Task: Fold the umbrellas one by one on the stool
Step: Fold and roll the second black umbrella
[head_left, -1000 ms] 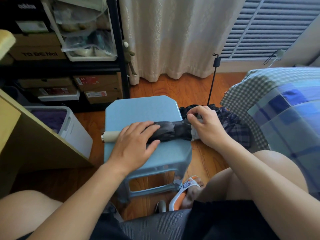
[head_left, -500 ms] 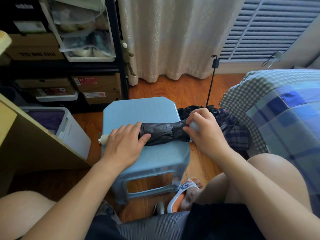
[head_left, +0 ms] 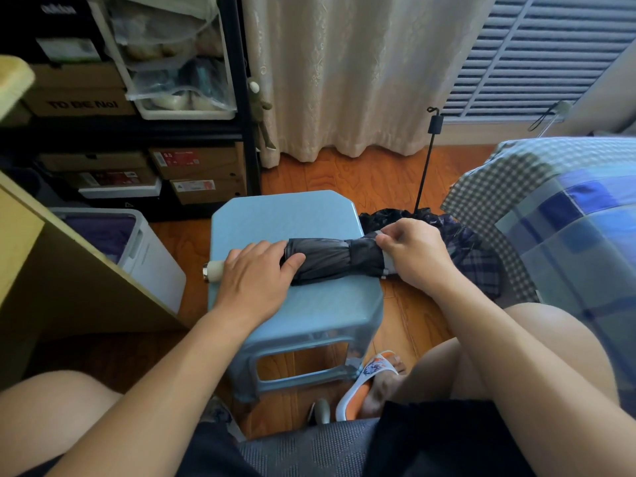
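Wrapping up on the stool [head_left: 292, 215]: rolled umbrella [head_left: 330, 258] lies across it. Left hand [head_left: 256, 277] presses flat near the handle, fingers spread. Right hand [head_left: 413, 253] pinches the strap [head_left: 387, 261] at the tip end. Next, I'd guess: pull strap round, fasten.

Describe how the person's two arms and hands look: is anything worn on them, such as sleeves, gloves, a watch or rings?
Both arms are bare from the bottom edge of the picture to the wrist: no sleeves show. The left hand and the right hand wear no gloves. No watch, bracelet or ring shows on the visible wrists and fingers, and no markings are seen.
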